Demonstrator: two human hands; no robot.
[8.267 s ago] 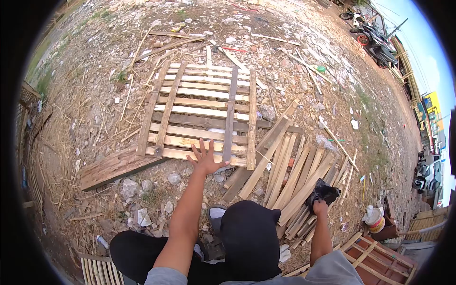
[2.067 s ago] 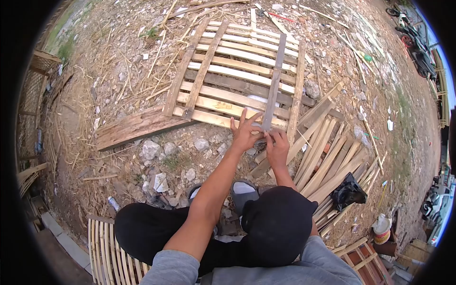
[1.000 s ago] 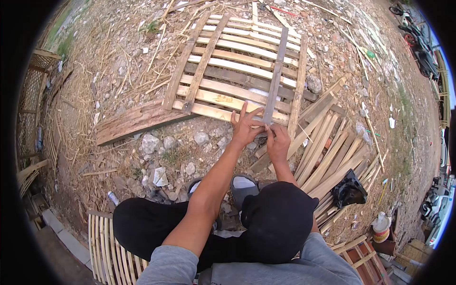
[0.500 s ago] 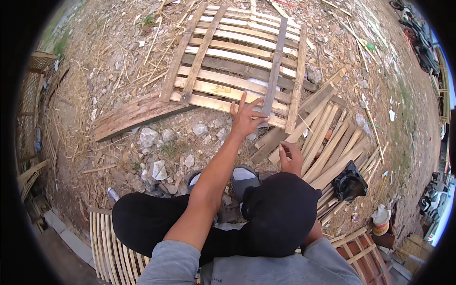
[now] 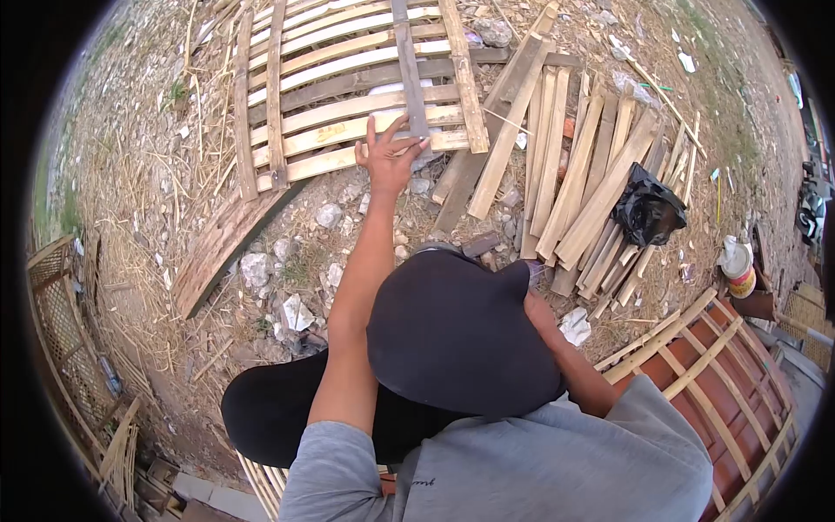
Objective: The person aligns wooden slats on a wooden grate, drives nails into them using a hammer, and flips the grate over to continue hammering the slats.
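My left hand (image 5: 388, 165) reaches to the near edge of a slatted wooden frame (image 5: 348, 135) on the ground. Its thumb and index finger are pinched together at the lower end of a dark crosspiece (image 5: 410, 78), while the other fingers spread over the light slats. Whatever is in the pinch is too small to make out. My right forearm (image 5: 570, 361) goes down behind my raised, black-clad knee (image 5: 465, 335), which hides the right hand's fingers.
Loose wooden slats (image 5: 570, 174) lie piled right of the frame, with a black plastic bag (image 5: 648, 204) on them. A thick board (image 5: 230, 248) extends under the frame's left side. Stones (image 5: 257, 271) dot the ground. A bucket (image 5: 738, 265) and another slatted frame (image 5: 709, 374) stand at right.
The view has swung toward the right and down, so the frame appears higher and further left. My right hand has dropped behind the knee; the left keeps its pinch at the crosspiece end.
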